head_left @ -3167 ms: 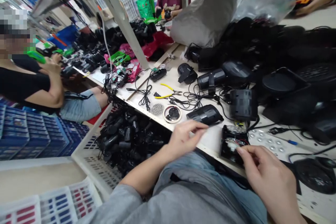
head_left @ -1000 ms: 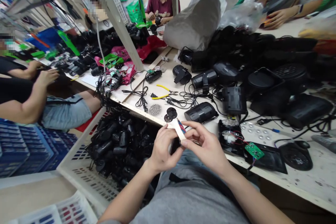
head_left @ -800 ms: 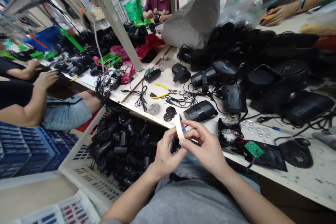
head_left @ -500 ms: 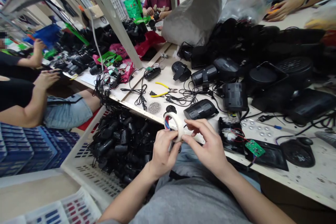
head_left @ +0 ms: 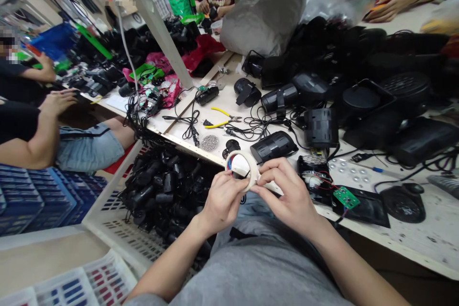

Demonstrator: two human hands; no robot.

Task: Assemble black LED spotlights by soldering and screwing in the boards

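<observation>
- With two hands we are handling one roll of tape [head_left: 254,171], tilted and just over the table's near edge.
- Our left hand [head_left: 223,196] is grasping its lower rim between thumb and fingers.
- Our right hand [head_left: 289,193] is bending its thumb and forefinger against the roll's outer side; we cannot tell whether they are pinching it.
- Just beyond the roll, a few small black discs [head_left: 233,145] are overlapping near the table's [head_left: 419,244] near edge, too bunched to count surely.
- To their left, one heap of screws [head_left: 209,142] is lying by the same edge.
- Farther in, one pair of yellow-handled pliers [head_left: 215,126] is lying open beside black cables.
- Right of the discs, one slotted black cover [head_left: 274,146] is lying on its side.
- Right of our right hand, one open black housing [head_left: 315,177] is sitting by the near edge, red wires running from it to one green circuit board [head_left: 346,197], which is resting on one flat black panel [head_left: 373,208].
- Beyond the board, several small clear domes [head_left: 356,179] are lying in rows.
- Below the near edge, one white crate [head_left: 107,213] is holding a heap of black parts, too many to count.
</observation>
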